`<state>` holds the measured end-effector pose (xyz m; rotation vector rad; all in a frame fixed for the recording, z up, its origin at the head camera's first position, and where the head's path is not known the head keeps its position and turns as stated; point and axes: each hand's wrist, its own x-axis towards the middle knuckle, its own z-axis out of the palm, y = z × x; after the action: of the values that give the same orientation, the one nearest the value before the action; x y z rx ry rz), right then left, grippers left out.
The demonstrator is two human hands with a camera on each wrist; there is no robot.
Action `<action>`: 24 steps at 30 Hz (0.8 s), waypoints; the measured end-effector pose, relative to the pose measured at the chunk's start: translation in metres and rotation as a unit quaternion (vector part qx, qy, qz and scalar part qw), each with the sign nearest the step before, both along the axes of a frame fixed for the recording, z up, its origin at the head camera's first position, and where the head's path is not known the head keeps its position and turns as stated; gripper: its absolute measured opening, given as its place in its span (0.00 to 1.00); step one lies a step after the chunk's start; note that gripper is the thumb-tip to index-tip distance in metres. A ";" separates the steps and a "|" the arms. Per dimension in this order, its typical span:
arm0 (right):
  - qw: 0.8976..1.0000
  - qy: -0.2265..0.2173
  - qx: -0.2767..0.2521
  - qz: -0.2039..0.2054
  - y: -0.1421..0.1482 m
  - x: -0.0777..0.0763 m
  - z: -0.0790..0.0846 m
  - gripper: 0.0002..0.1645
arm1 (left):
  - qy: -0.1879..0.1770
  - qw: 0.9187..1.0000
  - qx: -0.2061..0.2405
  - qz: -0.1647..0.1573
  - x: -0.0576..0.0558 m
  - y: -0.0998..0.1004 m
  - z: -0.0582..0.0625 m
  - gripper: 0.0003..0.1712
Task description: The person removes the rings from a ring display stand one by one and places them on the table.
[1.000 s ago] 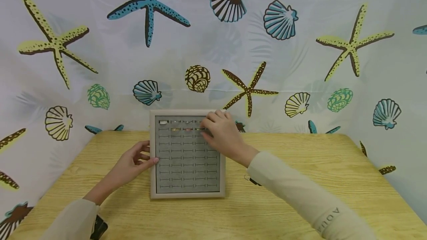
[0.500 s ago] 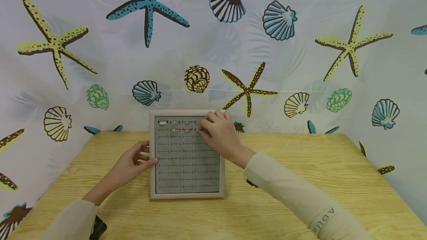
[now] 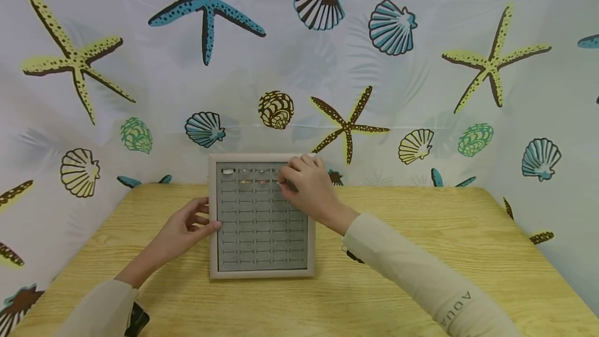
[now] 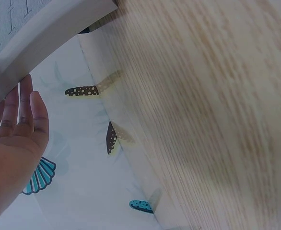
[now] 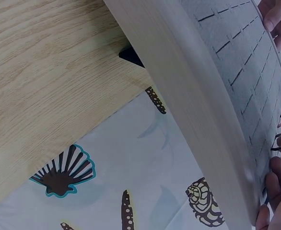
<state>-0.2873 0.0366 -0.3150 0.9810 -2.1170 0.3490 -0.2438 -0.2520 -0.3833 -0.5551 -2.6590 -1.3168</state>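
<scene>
A ring display tray (image 3: 262,274) with a pale frame and grey slotted lining stands propped up on the table. Its top two rows hold several rings, among them a wide silvery band (image 3: 228,171) and a reddish one (image 3: 262,181). My left hand (image 3: 183,225) grips the left side of the frame, thumb in front and fingers behind it. At the second row, towards the right, my right hand (image 3: 309,186) pinches a small ring (image 5: 276,149) at its slot. The fingers hide most of that ring and the slots around it.
The wooden table (image 3: 421,243) reaches back to a white cloth (image 3: 290,72) printed with starfish and shells. A small dark object (image 3: 353,255) lies on the table, partly covered by the right sleeve. Behind the tray shows a black support piece (image 5: 132,56).
My right hand has shifted very slightly left and its thumb has tucked in a little at the same slot. The left hand and the tray have kept their place.
</scene>
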 end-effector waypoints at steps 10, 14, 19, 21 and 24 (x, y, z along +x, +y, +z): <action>1.000 -0.008 -0.010 0.014 0.002 -0.001 0.000 0.03 | -0.001 1.000 0.000 -0.003 0.000 0.000 0.001 0.30; 1.000 -0.011 -0.013 0.018 0.003 -0.001 0.001 0.03 | 0.001 1.000 0.002 -0.005 0.000 0.000 0.001 0.30; 0.999 -0.024 -0.017 0.031 0.004 0.001 0.003 0.03 | 0.000 1.000 0.004 -0.006 0.000 0.001 0.001 0.30; 0.999 -0.029 -0.020 0.038 0.005 0.002 0.004 0.03 | -0.002 1.000 0.003 -0.004 0.001 0.001 0.001 0.30; 0.998 -0.031 -0.023 0.043 0.008 0.002 0.005 0.03 | -0.005 1.000 0.000 0.000 0.001 0.001 0.001 0.30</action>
<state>-0.2851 0.0443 -0.3098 1.0490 -2.1157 0.4754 -0.2430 -0.2512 -0.3823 -0.5503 -2.6660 -1.3242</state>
